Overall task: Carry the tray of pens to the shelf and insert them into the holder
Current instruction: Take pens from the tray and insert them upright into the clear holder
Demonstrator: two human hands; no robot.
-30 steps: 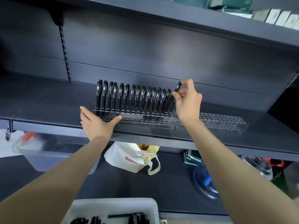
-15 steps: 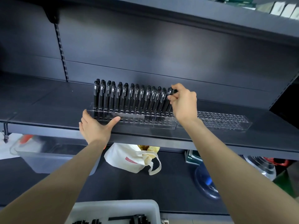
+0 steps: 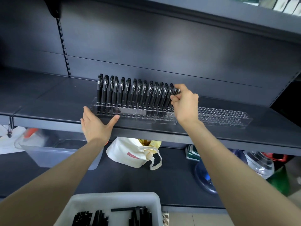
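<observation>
Head view: the right hand [image 3: 184,103] pinches a slim black pen [image 3: 175,92], nearly upright, at the row's right end in the clear acrylic holder [image 3: 138,114] near the dark shelf [image 3: 48,110] front edge. The spread left hand [image 3: 96,126] braces the holder's left end

Shelf board [image 3: 48,101], dark grey, level. Reference is the right hand [image 3: 185,103], which pinches a pen [image 3: 176,92].
- First holder [image 3: 130,115]: clear, perforated, lies flat on the board. Runs from directly under the pinch off to the left, close to the front edge.
- Second holder [image 3: 228,115]: same type, just right of the pinch, end to end with the first.

Lower shelf [image 3: 171,176], well below the grip. Cloth bag [image 3: 128,154] below-left, clear bin [image 3: 53,154] farther left.
</observation>
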